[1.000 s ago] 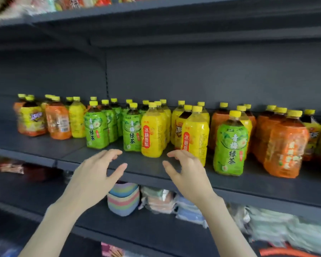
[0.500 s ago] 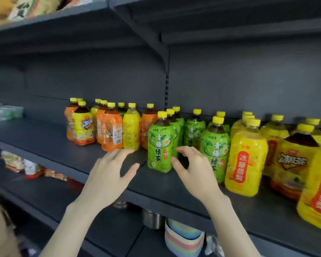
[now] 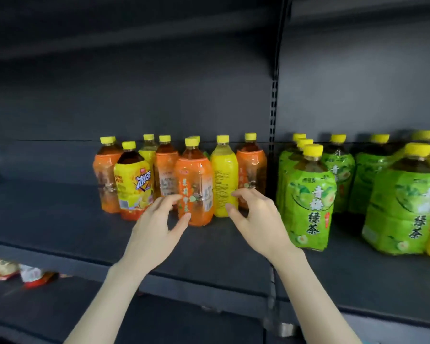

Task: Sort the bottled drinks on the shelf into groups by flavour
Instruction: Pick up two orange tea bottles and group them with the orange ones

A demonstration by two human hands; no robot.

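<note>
Both grips are raised over the dark shelf (image 3: 60, 219) and hold nothing.

Your left grip (image 3: 157, 227) is wide, with the fingers spread and lightly bent. Its thumb tip lies against the outline of the front orange bottle (image 3: 195, 189) near the base. Contact cannot be confirmed.

Your right grip (image 3: 258, 219) is also wide. Its fingertips sit in front of the lower part of the plain yellow bottle (image 3: 224, 180) and of the rear orange bottle (image 3: 251, 170) beyond it. Contact cannot be confirmed here either.

The front orange bottle stands upright between your two grips, just ahead of both thumbs. The plain yellow bottle is just beside it, on the right grip's side.

Beyond your left grip and to its left stands an iced-tea bottle (image 3: 132, 180) with a yellow label, among further orange bottles.

To the right of your right grip, past the shelf upright, green-tea bottles stand in rows. The nearest green-tea bottle (image 3: 308, 202) is close beside that wrist.

All the caps are yellow.

Below and to the left of your left grip, snack packets (image 3: 3, 266) lie on the lower shelf (image 3: 47, 316).
</note>
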